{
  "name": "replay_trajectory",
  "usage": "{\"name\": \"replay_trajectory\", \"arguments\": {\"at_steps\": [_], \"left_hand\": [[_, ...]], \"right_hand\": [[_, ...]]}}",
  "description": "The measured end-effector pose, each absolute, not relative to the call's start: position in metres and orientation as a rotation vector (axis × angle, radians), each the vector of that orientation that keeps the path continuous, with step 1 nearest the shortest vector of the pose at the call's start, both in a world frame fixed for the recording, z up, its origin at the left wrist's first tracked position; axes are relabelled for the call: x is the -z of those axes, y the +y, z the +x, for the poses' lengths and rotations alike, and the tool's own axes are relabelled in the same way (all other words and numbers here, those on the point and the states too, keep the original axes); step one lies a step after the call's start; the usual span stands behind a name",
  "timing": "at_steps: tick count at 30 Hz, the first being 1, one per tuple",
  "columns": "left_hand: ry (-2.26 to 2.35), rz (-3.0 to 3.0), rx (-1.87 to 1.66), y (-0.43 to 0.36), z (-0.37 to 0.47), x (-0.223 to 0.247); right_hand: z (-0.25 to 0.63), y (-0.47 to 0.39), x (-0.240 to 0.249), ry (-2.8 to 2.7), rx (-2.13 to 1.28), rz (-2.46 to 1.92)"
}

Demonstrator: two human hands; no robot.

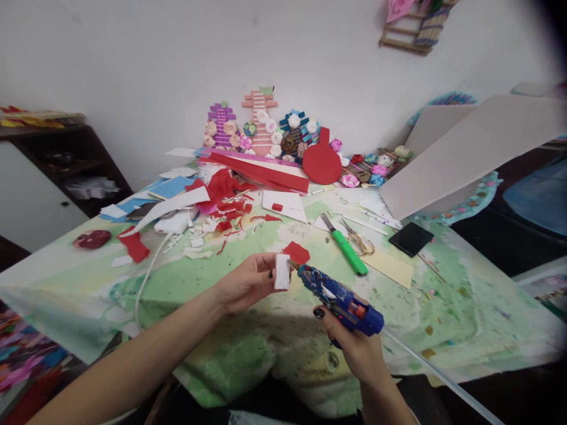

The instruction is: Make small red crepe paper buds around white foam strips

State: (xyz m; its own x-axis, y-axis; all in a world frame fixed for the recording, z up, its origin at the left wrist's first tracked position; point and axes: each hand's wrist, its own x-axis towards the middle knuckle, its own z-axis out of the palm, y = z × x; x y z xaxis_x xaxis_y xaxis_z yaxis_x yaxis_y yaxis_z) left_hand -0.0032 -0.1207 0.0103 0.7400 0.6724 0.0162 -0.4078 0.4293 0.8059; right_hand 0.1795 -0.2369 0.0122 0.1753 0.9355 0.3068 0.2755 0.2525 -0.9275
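Observation:
My left hand (252,282) pinches a small white rectangular block (282,273) between thumb and fingers, upright above the table. A blue hot glue gun (341,298) is gripped in my right hand (354,342), its nozzle pointing left at the block's right edge. Whether the tip touches the block I cannot tell. A long translucent glue stick (434,372) runs out of the gun's back end. Just behind the block lies a red piece of paper (296,252) on the table.
A green utility knife (348,248), gold-handled scissors (358,239) and a black flat device (411,238) lie to the right. Red and white scraps (230,215) spread leftward near a white cable (150,277). A red paddle-shaped cutout (323,162) leans at the back. Large grey boards (460,153) stand right.

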Motion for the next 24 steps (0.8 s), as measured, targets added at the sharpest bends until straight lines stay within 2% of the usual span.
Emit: {"name": "replay_trajectory", "arguments": {"at_steps": [24], "left_hand": [[0.352,0.920,-0.696,-0.121,-0.004,-0.013]], "right_hand": [[0.186,-0.241,-0.009,-1.374,-0.729,-1.269]]}}
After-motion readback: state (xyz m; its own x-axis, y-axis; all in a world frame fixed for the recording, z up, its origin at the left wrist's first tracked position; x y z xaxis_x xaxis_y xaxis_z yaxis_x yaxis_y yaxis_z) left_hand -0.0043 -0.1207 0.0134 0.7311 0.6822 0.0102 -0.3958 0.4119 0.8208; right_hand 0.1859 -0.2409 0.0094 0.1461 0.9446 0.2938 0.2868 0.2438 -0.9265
